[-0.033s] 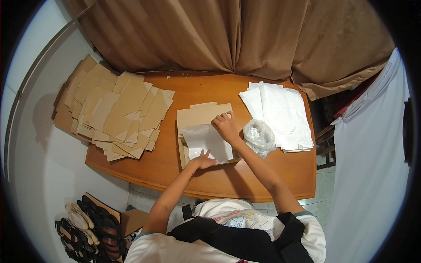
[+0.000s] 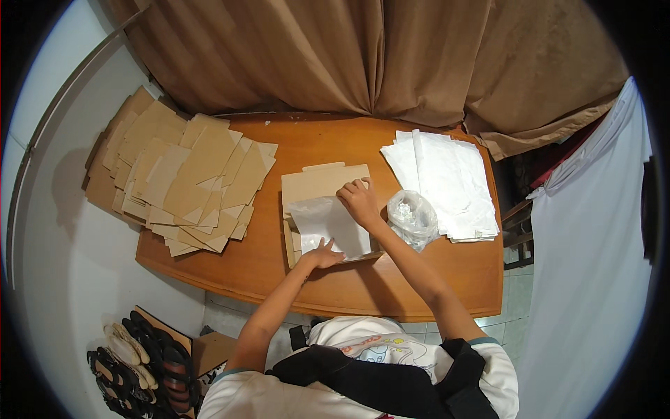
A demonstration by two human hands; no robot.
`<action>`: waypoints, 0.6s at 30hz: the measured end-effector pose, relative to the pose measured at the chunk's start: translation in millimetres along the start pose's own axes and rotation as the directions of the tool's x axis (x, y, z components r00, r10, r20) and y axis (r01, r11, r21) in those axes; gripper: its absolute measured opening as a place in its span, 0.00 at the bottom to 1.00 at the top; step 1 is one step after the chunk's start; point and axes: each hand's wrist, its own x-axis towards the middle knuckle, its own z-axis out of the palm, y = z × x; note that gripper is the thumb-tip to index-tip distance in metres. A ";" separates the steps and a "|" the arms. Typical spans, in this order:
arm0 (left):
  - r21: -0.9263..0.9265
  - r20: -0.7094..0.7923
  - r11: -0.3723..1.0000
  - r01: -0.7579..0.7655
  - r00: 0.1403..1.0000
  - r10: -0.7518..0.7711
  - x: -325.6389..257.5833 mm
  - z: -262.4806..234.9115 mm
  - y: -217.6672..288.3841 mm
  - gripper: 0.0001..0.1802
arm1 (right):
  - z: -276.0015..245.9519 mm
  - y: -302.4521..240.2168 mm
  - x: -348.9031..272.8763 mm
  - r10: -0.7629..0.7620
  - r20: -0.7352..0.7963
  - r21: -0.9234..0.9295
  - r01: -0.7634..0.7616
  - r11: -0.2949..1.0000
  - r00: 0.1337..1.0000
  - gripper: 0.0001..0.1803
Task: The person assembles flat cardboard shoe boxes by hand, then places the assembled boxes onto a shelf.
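Note:
A brown cardboard box (image 2: 326, 179) lies open on the table in front of me, its lid folded back away from me. White paper (image 2: 328, 218) lines its inside, and the paper's far edge rises against the lid. My left hand (image 2: 324, 257) rests with fingers spread on the paper at the box's near side. Over the right part of the lid, by the paper's far right corner, is my right hand (image 2: 359, 203). Its fingers are curled closed, and whatever they may pinch is hidden. Just right of that hand stands a clear plastic bag (image 2: 412, 218) with small whitish contents.
A large pile of flat cardboard pieces (image 2: 202, 174) covers the left of the wooden table (image 2: 447, 279). White paper sheets (image 2: 453, 185) are stacked at the right. Brown curtains (image 2: 300, 56) hang behind the table. Several sandals (image 2: 146, 363) stand at lower left.

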 end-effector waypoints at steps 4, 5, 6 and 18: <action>-0.046 0.010 0.999 0.011 1.000 -0.011 4.7 5.4 -11.9 0.32 | -25.8 -27.0 1.9 -0.004 -0.165 0.116 0.024 0.993 0.986 0.08; -0.060 0.009 0.998 -0.007 1.000 0.008 5.9 3.2 -11.3 0.32 | -21.9 -23.1 -9.7 -0.058 -0.082 0.221 0.075 0.972 0.995 0.10; -0.058 0.011 0.998 -0.010 1.000 0.011 6.3 0.8 -12.1 0.32 | -18.2 -19.3 -21.6 -0.120 -0.005 0.328 0.115 0.938 0.993 0.12; -0.055 0.131 0.975 0.216 0.969 -0.208 37.8 13.2 -33.5 0.47 | 38.6 9.5 -93.0 -0.033 0.777 0.058 -0.019 0.998 0.628 0.28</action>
